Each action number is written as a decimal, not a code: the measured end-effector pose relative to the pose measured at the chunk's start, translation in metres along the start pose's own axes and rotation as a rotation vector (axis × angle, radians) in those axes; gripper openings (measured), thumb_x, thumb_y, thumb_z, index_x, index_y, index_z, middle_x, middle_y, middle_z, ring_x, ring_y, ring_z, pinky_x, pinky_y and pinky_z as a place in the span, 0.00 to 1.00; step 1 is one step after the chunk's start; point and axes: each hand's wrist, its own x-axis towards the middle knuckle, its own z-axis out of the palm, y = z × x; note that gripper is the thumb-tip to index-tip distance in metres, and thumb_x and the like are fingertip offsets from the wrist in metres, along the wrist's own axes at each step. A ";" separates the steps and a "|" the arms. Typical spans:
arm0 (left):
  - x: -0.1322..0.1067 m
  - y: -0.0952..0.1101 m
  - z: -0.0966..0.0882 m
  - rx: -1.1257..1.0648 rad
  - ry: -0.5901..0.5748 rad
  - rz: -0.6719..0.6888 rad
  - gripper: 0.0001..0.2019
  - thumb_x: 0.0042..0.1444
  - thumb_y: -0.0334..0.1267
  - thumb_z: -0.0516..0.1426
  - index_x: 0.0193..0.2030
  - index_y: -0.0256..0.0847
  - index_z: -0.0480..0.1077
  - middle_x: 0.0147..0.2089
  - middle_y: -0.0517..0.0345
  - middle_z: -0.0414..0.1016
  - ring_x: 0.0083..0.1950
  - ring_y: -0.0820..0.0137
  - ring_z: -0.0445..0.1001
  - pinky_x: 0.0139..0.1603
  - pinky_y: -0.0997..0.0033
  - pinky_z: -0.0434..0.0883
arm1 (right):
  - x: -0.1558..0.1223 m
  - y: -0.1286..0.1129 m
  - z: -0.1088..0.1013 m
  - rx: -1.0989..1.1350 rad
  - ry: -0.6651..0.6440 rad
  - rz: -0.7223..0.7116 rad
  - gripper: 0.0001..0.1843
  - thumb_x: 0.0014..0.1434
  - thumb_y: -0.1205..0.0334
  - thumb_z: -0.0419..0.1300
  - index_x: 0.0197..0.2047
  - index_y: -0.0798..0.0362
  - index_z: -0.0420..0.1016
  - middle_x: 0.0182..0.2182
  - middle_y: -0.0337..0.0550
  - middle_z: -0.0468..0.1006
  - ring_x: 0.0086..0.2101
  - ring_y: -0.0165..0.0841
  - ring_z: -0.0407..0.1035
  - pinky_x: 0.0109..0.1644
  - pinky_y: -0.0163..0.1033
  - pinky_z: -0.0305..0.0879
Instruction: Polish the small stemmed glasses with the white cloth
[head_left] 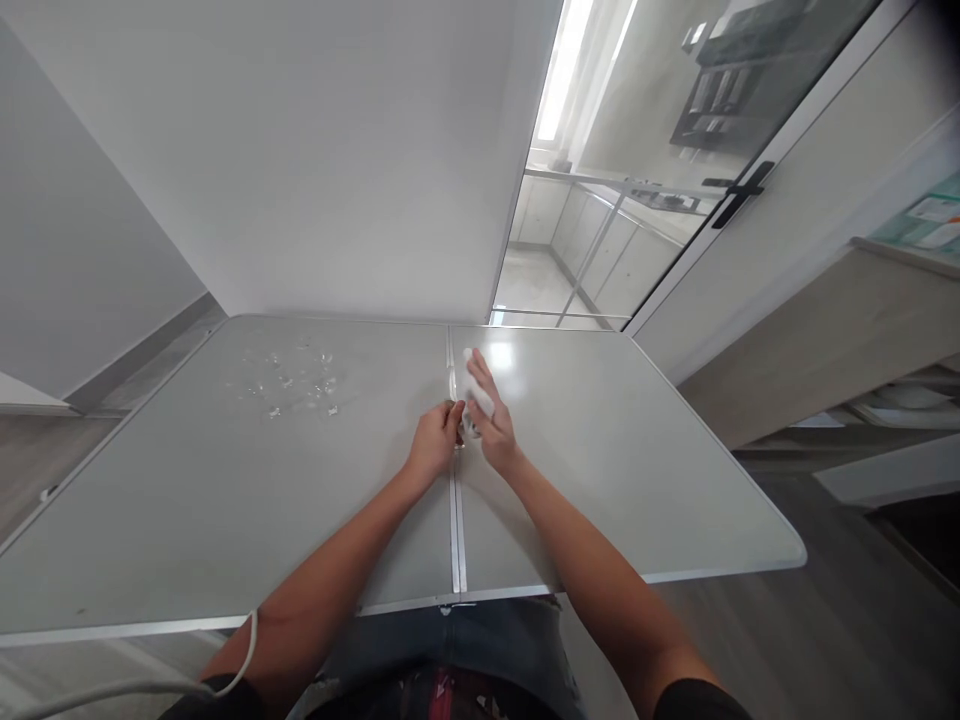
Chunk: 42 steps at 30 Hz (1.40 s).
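Note:
Both my hands meet at the middle seam of a grey folding table (225, 500). My left hand (436, 440) is curled into a pinch at the seam, and what its fingertips hold is too small to make out. My right hand (491, 415) lies beside it with fingers stretched forward, pressing a white cloth or tissue (477, 392) against the tabletop. The cloth pokes out beyond my fingertips toward the far edge. Several small clear pieces (296, 385) lie scattered on the left half of the table, well apart from both hands.
A white wall rises just behind the table. To the right are a glass door (645, 170) with a black handle (739, 192) and a wooden counter (847, 330). A white cable (225, 680) runs by my left arm. Wood floor surrounds the table.

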 end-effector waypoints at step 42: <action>0.003 -0.011 0.001 -0.024 0.257 0.096 0.15 0.61 0.41 0.51 0.26 0.38 0.69 0.24 0.61 0.70 0.26 0.72 0.64 0.29 0.75 0.61 | 0.001 0.017 0.020 0.214 0.160 0.145 0.23 0.68 0.45 0.55 0.59 0.51 0.70 0.49 0.47 0.77 0.49 0.38 0.71 0.56 0.41 0.66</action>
